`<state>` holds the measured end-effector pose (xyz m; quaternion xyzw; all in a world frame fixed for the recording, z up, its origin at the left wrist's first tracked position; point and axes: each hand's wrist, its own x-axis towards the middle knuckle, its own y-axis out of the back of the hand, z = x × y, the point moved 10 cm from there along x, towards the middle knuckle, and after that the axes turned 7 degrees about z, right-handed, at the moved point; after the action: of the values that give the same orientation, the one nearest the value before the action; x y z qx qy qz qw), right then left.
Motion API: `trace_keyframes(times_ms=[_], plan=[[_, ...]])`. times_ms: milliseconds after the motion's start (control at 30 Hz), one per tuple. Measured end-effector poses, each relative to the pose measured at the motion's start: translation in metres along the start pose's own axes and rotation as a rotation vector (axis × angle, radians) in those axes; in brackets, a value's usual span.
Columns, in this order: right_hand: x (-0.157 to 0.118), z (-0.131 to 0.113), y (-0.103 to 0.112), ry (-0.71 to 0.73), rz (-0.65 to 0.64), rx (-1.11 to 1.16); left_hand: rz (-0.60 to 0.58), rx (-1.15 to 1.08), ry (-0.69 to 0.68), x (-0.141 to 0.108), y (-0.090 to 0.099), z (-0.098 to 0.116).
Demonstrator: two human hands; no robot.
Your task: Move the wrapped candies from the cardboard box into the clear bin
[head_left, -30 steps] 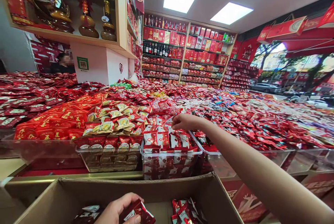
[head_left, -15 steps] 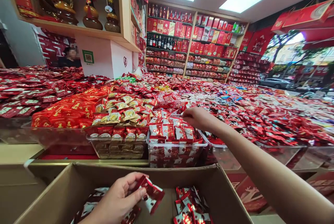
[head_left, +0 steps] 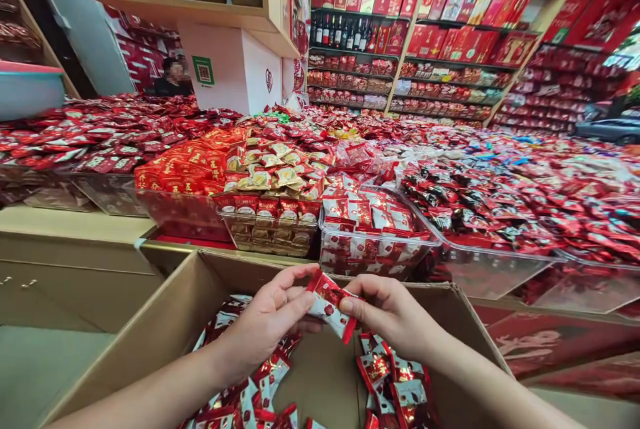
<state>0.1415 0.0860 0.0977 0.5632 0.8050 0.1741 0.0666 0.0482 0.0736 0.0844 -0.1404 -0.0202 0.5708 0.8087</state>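
Note:
Over the cardboard box (head_left: 150, 312), a small red-and-white candy packet (head_left: 327, 308) is held tilted between my two hands. The thumb and fingers of my left hand (head_left: 277, 306) pinch its left end. On the other side, my right hand (head_left: 390, 312) grips the packet's right side between thumb and fingers. Inside the box, similar loose packets (head_left: 400, 382) lie in a pile on the right. More packets (head_left: 260, 389) are heaped on the left, partly hidden under my left forearm. Bare cardboard shows between the two piles.
Just beyond the box stands a clear plastic bin (head_left: 380, 239) with like packets in rows. Left of it is a bin of gold durian-printed packets (head_left: 270, 216). Red-wrapped sweets (head_left: 180, 169) and dark red packets (head_left: 465, 196) fill neighbouring bins. A person (head_left: 173, 76) is at the back left.
My right hand has come back from above the clear bin and now grips the packet with my left hand. The view has tilted down and shifted left.

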Motion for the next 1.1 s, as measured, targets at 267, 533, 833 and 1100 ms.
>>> trace_keyframes(times_ms=[267,533,833,1100], plan=[[-0.004,-0.004,-0.003,0.037,0.065,0.113,-0.027,0.150,-0.016,-0.002,0.003,-0.006],[-0.008,-0.014,-0.004,0.124,0.091,-0.181,-0.037,0.284,-0.040,-0.003,0.009,-0.010],[-0.007,-0.055,0.039,0.357,0.267,-0.218,0.207,0.916,-0.366,0.019,0.064,0.039],[0.078,-0.074,0.176,0.197,0.667,-0.446,0.280,1.411,-0.530,0.037,0.089,0.052]])
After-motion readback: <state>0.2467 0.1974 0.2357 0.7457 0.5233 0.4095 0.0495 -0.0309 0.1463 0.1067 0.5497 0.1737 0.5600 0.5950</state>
